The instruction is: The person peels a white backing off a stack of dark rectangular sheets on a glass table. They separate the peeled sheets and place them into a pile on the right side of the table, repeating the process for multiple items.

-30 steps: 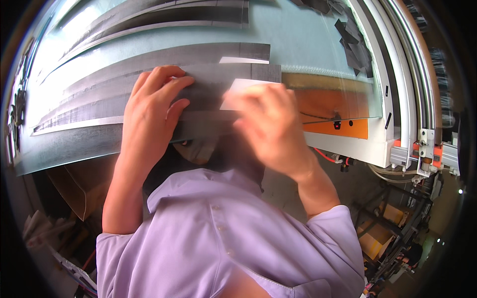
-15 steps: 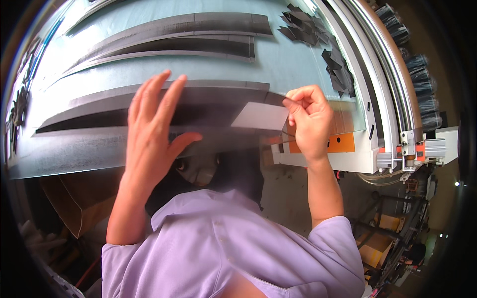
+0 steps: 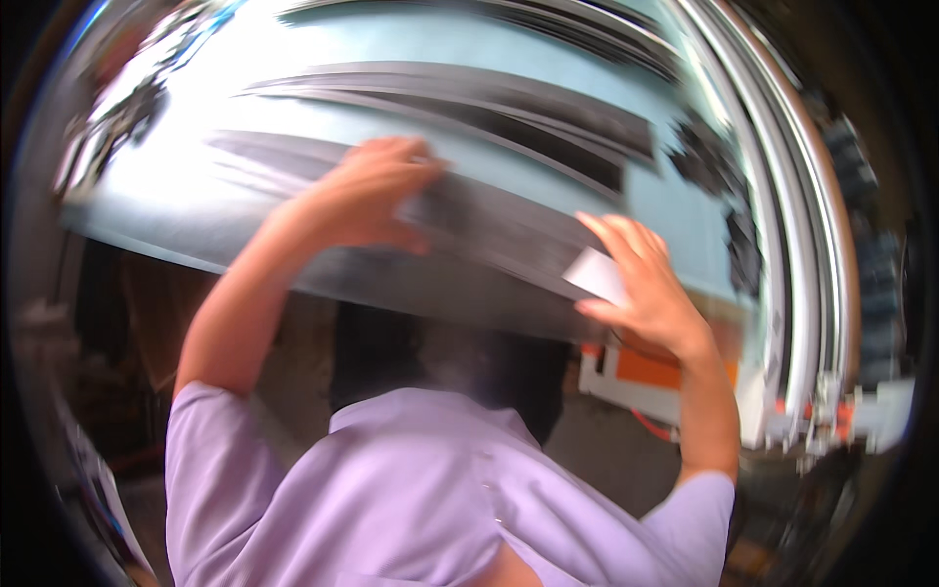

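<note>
A long dark grey strip (image 3: 509,230) lies along the near side of the glass-topped table (image 3: 509,44). My left hand (image 3: 367,196) is over its middle part, smeared by motion, with thumb and fingers apart and nothing visible between them. At the strip's right end my right hand (image 3: 646,279) is spread, thumb apart from the fingers. Beside its palm lies a small pale slanted piece (image 3: 597,276) on the strip, partly covered by the hand. Whether the fingertips press on the strip cannot be made out.
More dark strips (image 3: 489,108) lie farther back. Dark offcuts (image 3: 699,155) are heaped at the right, beside a curved-looking white and metal rail (image 3: 792,225). An orange panel (image 3: 648,370) sits at the table's near right corner. The table's front edge (image 3: 186,256) runs before me.
The view has swung, so the table appears tilted. My right hand has opened from its pinch at the strip's end. My left hand, earlier upright and spread, now bends rightward over the strip.
</note>
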